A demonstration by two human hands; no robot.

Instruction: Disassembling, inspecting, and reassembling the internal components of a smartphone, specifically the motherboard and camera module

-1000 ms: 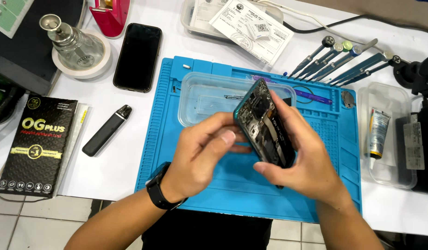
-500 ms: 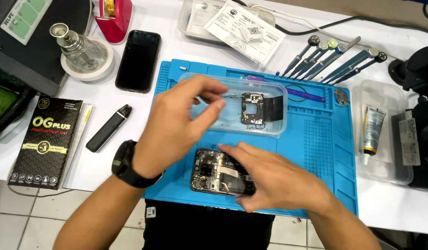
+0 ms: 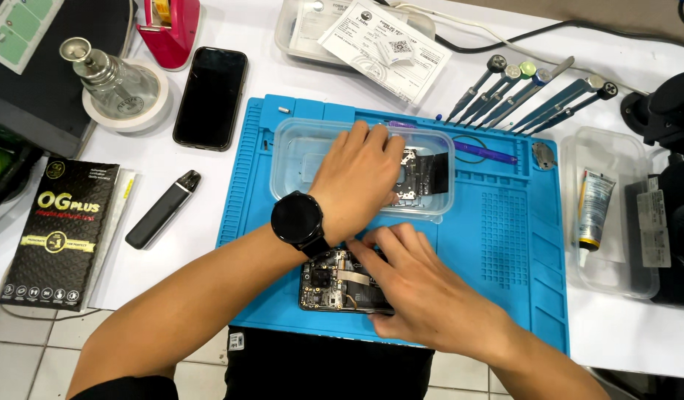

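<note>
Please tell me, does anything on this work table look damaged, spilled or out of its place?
Nothing looks spilled or broken. The opened phone lies flat on the blue mat with its inner parts bare, under the right hand. The left hand reaches into the clear plastic tray. The screwdrivers lie in a neat row.

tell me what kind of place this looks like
Probably a phone repair bench: an opened phone with bare circuitry lies on a blue silicone work mat, with a row of precision screwdrivers behind it.
</note>
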